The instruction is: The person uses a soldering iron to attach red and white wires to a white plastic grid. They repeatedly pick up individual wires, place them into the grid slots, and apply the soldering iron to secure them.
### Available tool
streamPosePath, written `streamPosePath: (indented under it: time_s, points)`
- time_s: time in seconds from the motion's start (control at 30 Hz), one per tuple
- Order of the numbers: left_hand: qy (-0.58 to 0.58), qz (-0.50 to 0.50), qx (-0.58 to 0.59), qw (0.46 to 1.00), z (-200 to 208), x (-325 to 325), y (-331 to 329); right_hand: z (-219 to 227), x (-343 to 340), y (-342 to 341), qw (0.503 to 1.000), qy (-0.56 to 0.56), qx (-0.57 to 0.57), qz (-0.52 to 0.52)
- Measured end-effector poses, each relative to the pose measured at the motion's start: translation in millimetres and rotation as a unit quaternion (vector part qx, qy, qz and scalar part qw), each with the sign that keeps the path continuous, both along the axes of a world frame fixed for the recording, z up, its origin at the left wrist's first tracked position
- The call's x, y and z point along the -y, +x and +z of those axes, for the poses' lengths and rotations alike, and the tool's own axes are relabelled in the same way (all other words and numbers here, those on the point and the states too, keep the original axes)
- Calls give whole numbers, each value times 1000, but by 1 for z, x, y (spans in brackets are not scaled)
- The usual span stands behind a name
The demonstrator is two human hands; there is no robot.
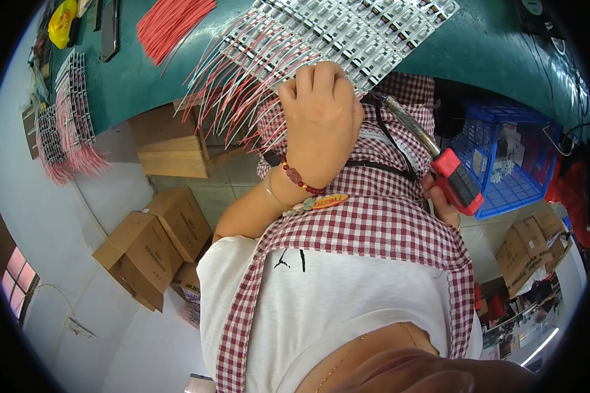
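A large panel of small silvery metal parts (347, 39) lies at the front of the green table, its near corner reaching out over my lap. Many thin red and white wires (242, 85) trail from its left side. My left hand (321, 105) rests at the panel's near edge, fingers curled and closed, with the tips hidden beneath it. What those fingers pinch cannot be made out. In my right hand (442, 203), lower right, is a soldering iron (457, 178) with a red and black handle. Its metal barrel slants up left, the tip by the panel's near corner.
On the green table (121, 85) lie a bundle of red wires (170, 29) and a yellow object (62, 23). Wired panels (75, 111) hang over its left edge. A blue plastic basket (505, 157) stands at right. Cardboard boxes (141, 252) sit on the left below.
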State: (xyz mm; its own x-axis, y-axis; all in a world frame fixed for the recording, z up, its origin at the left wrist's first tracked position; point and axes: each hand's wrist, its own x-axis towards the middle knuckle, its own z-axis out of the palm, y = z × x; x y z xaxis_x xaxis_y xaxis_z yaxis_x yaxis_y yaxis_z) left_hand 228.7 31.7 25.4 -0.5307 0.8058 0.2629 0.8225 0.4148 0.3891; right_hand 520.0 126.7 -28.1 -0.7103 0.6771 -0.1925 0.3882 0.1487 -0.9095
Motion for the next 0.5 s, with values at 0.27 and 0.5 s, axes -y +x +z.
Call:
streamPosePath:
  time_s: [0.27,0.5]
  points:
    - [-28,-15,19,999,8,0,-3,-5,-2,-6,996,77,-3,34]
    - [-59,-14,27,998,10,-2,-4,-8,-3,-8,994,93,14,51]
